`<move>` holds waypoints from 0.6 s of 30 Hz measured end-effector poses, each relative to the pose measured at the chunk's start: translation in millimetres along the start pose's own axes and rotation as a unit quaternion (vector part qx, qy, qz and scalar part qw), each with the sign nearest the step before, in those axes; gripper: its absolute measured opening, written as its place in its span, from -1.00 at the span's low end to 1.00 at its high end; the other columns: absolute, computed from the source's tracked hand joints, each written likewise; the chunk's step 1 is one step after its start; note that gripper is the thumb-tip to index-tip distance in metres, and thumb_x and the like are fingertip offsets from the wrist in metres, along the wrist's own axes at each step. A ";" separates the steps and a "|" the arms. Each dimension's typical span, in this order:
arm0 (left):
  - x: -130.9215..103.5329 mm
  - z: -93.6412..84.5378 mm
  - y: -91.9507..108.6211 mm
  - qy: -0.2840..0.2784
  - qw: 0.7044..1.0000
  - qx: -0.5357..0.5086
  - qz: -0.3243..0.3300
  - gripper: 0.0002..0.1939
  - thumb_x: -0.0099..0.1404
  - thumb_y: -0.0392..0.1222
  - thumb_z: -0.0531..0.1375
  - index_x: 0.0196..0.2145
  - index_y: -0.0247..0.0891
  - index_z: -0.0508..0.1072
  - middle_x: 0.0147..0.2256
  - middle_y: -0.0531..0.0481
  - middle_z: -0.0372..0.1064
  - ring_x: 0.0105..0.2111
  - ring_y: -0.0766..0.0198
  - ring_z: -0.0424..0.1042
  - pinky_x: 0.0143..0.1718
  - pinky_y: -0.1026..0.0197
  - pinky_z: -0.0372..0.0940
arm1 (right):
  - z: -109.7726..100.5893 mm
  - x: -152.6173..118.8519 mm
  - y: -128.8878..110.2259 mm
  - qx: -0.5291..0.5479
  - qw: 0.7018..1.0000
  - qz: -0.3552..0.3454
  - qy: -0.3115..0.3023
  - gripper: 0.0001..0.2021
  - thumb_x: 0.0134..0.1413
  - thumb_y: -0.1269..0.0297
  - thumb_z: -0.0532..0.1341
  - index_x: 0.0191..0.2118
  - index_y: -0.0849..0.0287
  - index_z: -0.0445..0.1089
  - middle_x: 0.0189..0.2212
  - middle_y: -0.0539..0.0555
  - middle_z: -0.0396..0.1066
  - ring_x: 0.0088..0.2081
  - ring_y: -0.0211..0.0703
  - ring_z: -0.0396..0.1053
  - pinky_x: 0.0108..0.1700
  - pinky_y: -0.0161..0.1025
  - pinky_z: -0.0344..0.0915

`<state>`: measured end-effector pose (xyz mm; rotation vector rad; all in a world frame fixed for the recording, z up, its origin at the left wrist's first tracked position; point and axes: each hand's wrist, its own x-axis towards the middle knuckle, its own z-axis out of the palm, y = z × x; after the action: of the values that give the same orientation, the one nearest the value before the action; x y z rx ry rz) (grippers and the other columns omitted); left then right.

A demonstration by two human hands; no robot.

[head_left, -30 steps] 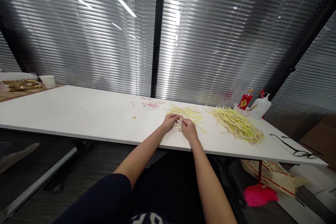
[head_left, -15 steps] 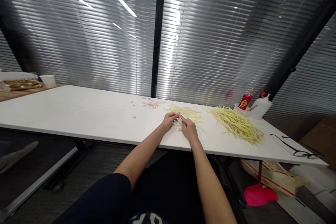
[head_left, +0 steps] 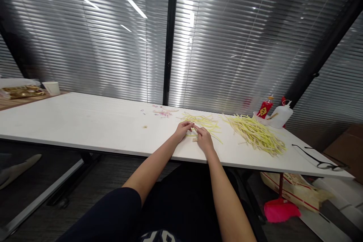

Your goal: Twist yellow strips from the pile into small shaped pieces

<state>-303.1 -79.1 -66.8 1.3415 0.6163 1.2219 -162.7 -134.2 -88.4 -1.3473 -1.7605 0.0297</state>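
Observation:
Over the white table, my left hand [head_left: 183,130] and my right hand [head_left: 204,138] meet at the fingertips. Both are closed in a pinch, and what lies between them is too small to make out. Just behind and under them spreads a loose bunch of thin yellow strips [head_left: 204,121]. A small tan piece [head_left: 194,140] lies on the table beside my right hand. To the right rests a larger heap of yellow-green strips [head_left: 253,134]. Small pink bits [head_left: 165,113] are scattered to the left, behind my left hand.
The white table [head_left: 93,121] runs up to the window blinds. At the right stand a red bottle [head_left: 265,108] and a white squeeze bottle [head_left: 281,115], with black-framed glasses [head_left: 326,165] near the edge. A paper cup [head_left: 51,88] and a gold packet [head_left: 22,91] sit far left.
My fingertips have shifted very slightly where they meet. Everything else on the table looks the same.

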 end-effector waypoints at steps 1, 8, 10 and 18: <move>0.1 -0.3 -0.1 0.002 1.000 -0.001 -0.002 -0.67 -0.04 0.04 0.32 -0.45 -0.31 0.49 -0.47 -0.03 0.40 -0.50 0.35 0.27 -0.52 0.29 0.07 | 0.4 0.1 -0.1 -0.001 1.000 0.002 0.000 -0.51 0.08 0.51 -0.04 0.09 0.02 0.31 -0.28 0.07 0.36 -0.23 -0.15 0.30 -0.18 -0.26 0.23; 3.4 -5.3 -7.7 0.007 1.000 0.004 -0.025 -0.63 -0.01 0.08 0.30 -0.38 -0.29 0.48 -0.41 -0.04 0.41 -0.40 0.28 0.37 -0.54 0.32 0.00 | 3.2 0.8 3.0 0.066 0.997 0.019 0.040 -0.65 0.18 0.27 0.01 0.02 0.14 0.38 -0.20 0.15 0.42 -0.20 -0.10 0.34 -0.13 -0.19 0.25; 3.5 -5.2 -8.4 0.008 1.000 0.000 -0.029 -0.62 0.00 0.10 0.28 -0.37 -0.28 0.47 -0.41 -0.03 0.41 -0.36 0.26 0.39 -0.53 0.32 0.00 | 3.5 0.9 4.5 0.123 0.989 0.063 0.057 -0.65 0.15 0.18 0.06 -0.02 0.17 0.41 -0.19 0.16 0.44 -0.25 -0.10 0.35 -0.18 -0.19 0.27; -2.3 -3.7 -0.3 -0.045 0.997 -0.031 -0.055 -0.64 0.05 0.10 0.26 -0.34 -0.25 0.43 -0.40 0.01 0.37 -0.31 0.30 0.37 -0.46 0.35 0.02 | 4.1 2.7 5.5 0.312 0.934 0.159 0.071 -0.57 -0.02 0.00 0.21 -0.15 0.26 0.48 -0.29 0.17 0.49 -0.21 -0.05 0.40 -0.13 -0.16 0.28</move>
<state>-307.1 -79.8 -68.5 1.2867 0.5774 1.0773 -161.1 -127.9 -91.9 -1.1030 -1.2374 0.6069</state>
